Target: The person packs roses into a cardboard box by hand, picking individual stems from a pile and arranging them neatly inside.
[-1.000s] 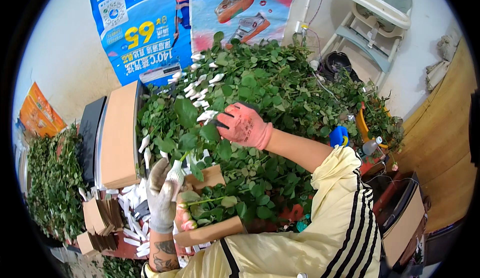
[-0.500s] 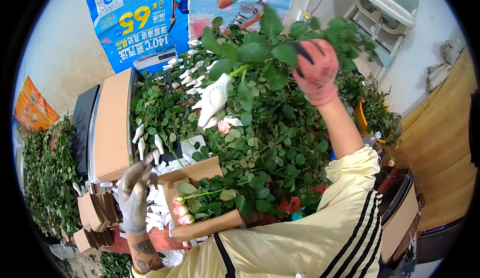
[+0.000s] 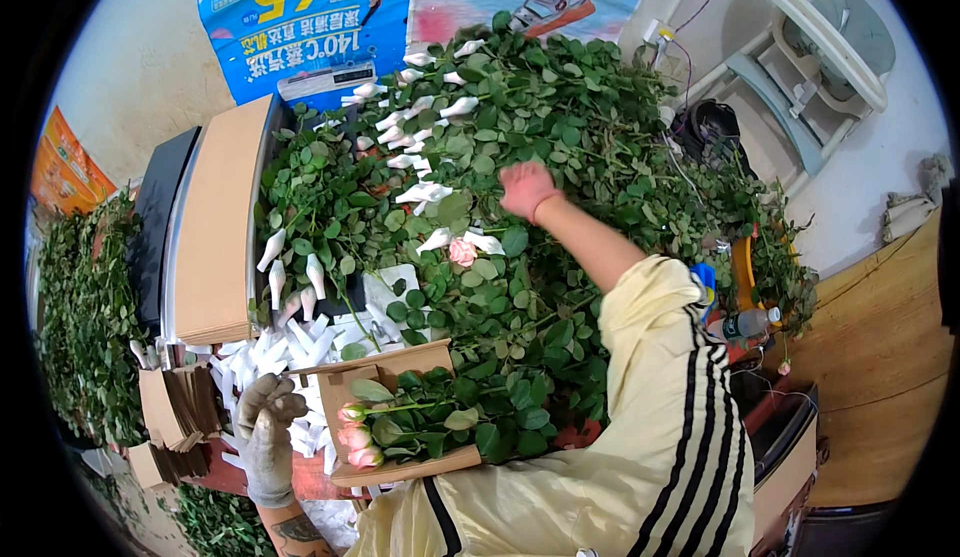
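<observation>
My left hand [image 3: 266, 442], in a greyish work glove, hovers over a heap of white netting sleeves [image 3: 262, 355]. Its fingers curl in toward the thumb, and nothing shows in them. My right hand [image 3: 527, 194], in a pink-red glove, reaches across a pile of leafy rose stems [image 3: 560, 147]; its fingers are turned under and hidden. Just left of it lie roses with white-sleeved heads [image 3: 424, 193]. One bare pink rose [image 3: 462, 252] rests below them. Directly before me, pink roses [image 3: 360, 437] with leafy stems lie in an open cardboard wrapper [image 3: 405, 472].
Stacked cardboard sheets [image 3: 222, 227] stand at the left, with smaller folded pieces [image 3: 178, 409] below. More greenery [image 3: 85, 307] lies beyond them. At the right are a yellow bucket [image 3: 743, 269] of stems and a plastic bottle [image 3: 748, 323]. A high chair [image 3: 800, 77] stands behind.
My right hand has moved left and nearer, down onto the stems; the sleeved rose it held up now lies among the pile. My left hand has lowered slightly. The view has shifted.
</observation>
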Action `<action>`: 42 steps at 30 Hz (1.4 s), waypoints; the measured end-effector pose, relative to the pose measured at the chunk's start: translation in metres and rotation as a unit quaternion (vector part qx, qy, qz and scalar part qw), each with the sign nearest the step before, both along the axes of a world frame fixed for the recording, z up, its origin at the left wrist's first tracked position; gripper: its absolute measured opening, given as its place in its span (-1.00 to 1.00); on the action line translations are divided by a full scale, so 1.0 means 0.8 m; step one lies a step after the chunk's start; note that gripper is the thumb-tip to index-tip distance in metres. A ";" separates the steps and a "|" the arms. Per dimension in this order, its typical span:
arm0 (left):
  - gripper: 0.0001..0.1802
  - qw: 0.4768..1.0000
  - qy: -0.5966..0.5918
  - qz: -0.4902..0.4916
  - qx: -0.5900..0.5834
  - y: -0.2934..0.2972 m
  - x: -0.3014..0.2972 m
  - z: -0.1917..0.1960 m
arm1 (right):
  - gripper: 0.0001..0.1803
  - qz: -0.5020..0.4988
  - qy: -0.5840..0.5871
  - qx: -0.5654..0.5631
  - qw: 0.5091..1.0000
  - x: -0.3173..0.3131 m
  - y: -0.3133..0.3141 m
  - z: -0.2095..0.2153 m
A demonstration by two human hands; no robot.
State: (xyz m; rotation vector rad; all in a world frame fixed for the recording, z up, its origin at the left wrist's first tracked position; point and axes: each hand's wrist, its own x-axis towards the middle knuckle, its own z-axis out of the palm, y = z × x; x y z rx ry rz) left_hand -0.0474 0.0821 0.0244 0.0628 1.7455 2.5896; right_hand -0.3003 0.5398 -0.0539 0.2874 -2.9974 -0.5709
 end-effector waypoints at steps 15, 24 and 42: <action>-0.46 0.999 -0.006 -0.020 0.030 0.001 0.004 -0.020 | -0.79 -0.083 0.224 0.014 0.971 0.089 0.051 0.139; -0.44 0.999 -0.011 0.005 0.049 -0.029 -0.004 -0.015 | -0.71 -0.101 0.709 -0.188 0.672 0.256 0.182 0.374; -0.43 0.996 -0.028 0.084 0.032 -0.033 0.019 -0.030 | -0.36 0.097 -0.051 0.158 0.981 -0.042 -0.007 0.017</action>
